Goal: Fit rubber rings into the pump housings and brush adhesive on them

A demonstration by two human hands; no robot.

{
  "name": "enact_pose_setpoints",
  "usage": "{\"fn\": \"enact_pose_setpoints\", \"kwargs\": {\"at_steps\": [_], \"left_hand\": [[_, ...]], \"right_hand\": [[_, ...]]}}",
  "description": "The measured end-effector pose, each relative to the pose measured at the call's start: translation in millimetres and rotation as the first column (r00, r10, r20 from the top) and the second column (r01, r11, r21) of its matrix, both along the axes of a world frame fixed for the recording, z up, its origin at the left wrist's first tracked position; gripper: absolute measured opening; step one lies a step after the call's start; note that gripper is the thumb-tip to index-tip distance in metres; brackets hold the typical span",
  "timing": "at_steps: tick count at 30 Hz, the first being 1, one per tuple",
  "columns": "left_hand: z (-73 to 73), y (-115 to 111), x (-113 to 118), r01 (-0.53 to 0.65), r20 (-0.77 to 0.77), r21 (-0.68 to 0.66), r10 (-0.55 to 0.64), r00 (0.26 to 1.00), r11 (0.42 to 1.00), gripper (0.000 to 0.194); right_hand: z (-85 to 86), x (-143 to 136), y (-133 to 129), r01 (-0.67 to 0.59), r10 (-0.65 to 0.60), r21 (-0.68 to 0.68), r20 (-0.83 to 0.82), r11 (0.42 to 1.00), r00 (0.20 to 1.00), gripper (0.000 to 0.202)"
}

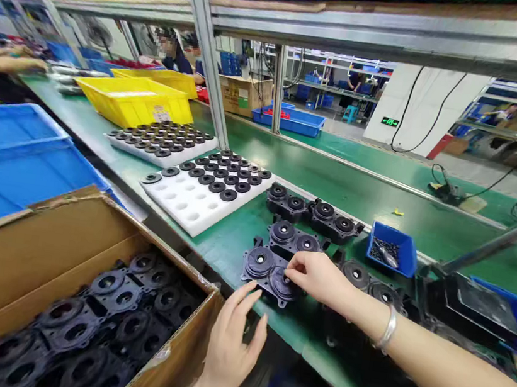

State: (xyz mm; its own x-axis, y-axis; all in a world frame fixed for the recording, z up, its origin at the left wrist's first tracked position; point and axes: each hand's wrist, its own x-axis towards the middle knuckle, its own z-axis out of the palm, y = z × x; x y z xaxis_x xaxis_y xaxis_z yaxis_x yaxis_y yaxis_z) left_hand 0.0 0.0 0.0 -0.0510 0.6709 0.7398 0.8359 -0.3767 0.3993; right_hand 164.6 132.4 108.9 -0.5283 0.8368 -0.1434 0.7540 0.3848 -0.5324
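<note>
A long green worktable (226, 254) runs through a busy workshop, with a metal frame (207, 53) above it and some other people seen farther back. On the table stand a yellow bin (112, 104) and, nearer, a white foam tray (202, 221), whose far part carries black discs (228, 195) and whose near part shows bare round hollows. To the right of this tray lies the black housing (268, 282), flat near the table's front edge, with two round parts upon it. The right hand (314, 276), with a bracelet (389, 328) at its wrist, reaches over and puts its fingertips together at the right round part; I cannot tell if they grasp some small piece. The left hand (232, 342) is holding nothing, its fingers spread just before the housing. More housings (338, 222) lie behind and to the right, near a small blue tray (404, 246) of small dark parts. At lower left, a cardboard box (65, 250) contains many similar black housings.
</note>
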Motion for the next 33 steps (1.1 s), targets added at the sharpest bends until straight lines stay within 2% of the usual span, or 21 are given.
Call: {"fn": "enact_pose_setpoints", "kwargs": {"at_steps": [5,10,15,20,23,25,33], "left_hand": [[-2.8,10,10,0.074,-0.204,-0.029,-0.079,0.976,0.997,0.038],[-5.3,16,7,0.098,-0.241,-0.007,-0.097,0.966,0.995,0.039],[-5.5,18,3,0.101,-0.27,-0.003,-0.098,0.958,0.995,0.037],[-7.1,16,3,0.075,-0.282,-0.021,-0.078,0.956,0.997,0.038],[-8.6,14,3,0.062,-0.297,-0.042,-0.072,0.952,0.997,0.038],[-9.1,12,3,0.06,-0.308,-0.051,-0.073,0.949,0.997,0.039],[-6.2,13,1,0.054,-0.338,-0.061,-0.071,0.938,0.997,0.04]], "right_hand": [[-4.6,1,7,0.002,-0.003,0.022,0.045,1.0,0.999,0.01],[-7.6,3,15,-0.001,-0.002,0.046,0.065,0.999,0.998,0.01],[-10.3,5,20,-0.062,0.053,0.107,0.081,0.992,0.995,0.007],[-10.4,8,17,-0.175,0.167,0.226,0.055,0.958,0.984,0.028],[-11.1,7,17,-0.342,0.378,0.298,-0.07,0.891,0.923,0.04],[-12.4,6,18,-0.422,0.487,0.336,-0.14,0.842,0.862,0.039],[-19.0,7,22,-0.439,0.516,0.347,-0.17,0.829,0.839,0.034]]}}
